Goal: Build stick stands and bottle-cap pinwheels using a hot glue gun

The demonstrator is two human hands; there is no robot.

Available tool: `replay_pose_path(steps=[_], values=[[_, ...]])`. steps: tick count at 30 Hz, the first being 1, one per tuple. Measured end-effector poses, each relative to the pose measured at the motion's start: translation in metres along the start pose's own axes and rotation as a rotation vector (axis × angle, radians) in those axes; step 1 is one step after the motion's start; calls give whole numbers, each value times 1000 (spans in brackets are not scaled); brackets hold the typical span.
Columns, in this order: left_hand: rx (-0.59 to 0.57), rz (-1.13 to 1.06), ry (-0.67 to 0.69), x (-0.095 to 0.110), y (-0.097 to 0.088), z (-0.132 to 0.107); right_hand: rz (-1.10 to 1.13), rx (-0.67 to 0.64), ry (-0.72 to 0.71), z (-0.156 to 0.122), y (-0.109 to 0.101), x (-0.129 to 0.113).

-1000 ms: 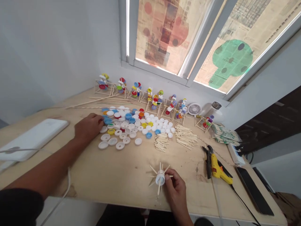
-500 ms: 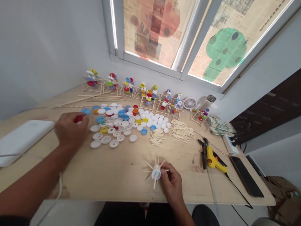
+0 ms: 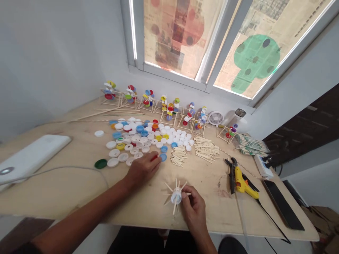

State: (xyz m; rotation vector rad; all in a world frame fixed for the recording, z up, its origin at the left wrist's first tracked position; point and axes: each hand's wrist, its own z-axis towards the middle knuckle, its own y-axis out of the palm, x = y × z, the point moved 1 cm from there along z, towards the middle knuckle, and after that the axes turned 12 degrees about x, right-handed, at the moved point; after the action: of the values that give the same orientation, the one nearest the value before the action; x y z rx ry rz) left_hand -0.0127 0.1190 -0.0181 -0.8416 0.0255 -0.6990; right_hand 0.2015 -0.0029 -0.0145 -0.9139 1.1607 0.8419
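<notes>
My left hand [image 3: 143,168] is at the front edge of the spread of bottle caps, its fingers closed around a red bottle cap [image 3: 154,157] that shows only in part. Right at its fingertips lies a blue bottle cap [image 3: 163,157]; whether they touch it I cannot tell. Lower down, my right hand [image 3: 194,208] pinches a hub made of white bottle caps [image 3: 176,198] with short sticks radiating from it like spokes. The hub is held just above or on the table in front of me. A green bottle cap [image 3: 101,163] lies left of the spread.
Cut sticks lie in two piles, a small one [image 3: 178,156] and a larger one [image 3: 206,149]. A yellow glue gun [image 3: 242,181] rests at right near a black phone [image 3: 283,204]. Several small stick-and-cap wheels on frames [image 3: 169,114] line the wall beside a white fan [image 3: 215,118].
My left hand has moved right, from the left of the caps to their front edge, carrying the red cap. A green cap shows on the table at left. The right hand stays put.
</notes>
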Motion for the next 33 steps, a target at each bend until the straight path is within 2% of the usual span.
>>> replay_pose_path(steps=[6,9,11,12,15,18,20,23,29,33], values=[[-26,16,77,5,6,-2,-9,-27,12,0,-1,1],[-16,0,26,0,0,-1,-6,-23,1,0,-1,3],[-8,16,-133,-15,-12,3,-18,-25,2,0,-1,5],[6,78,-271,-27,-20,6,-24,-27,4,0,-1,6],[58,223,-488,-74,-47,18,-29,-32,4,1,-1,7],[-21,305,-630,-123,-67,29,-16,-33,4,0,-1,7],[-105,310,-672,-147,-72,33,-15,-27,10,0,-1,5],[-220,258,-671,-168,-69,39,-25,-25,10,-1,0,3],[-371,168,-592,-184,-55,53,-43,-30,2,-1,-1,2],[-404,161,-570,-186,-57,60,-51,-21,-8,-2,0,1]])
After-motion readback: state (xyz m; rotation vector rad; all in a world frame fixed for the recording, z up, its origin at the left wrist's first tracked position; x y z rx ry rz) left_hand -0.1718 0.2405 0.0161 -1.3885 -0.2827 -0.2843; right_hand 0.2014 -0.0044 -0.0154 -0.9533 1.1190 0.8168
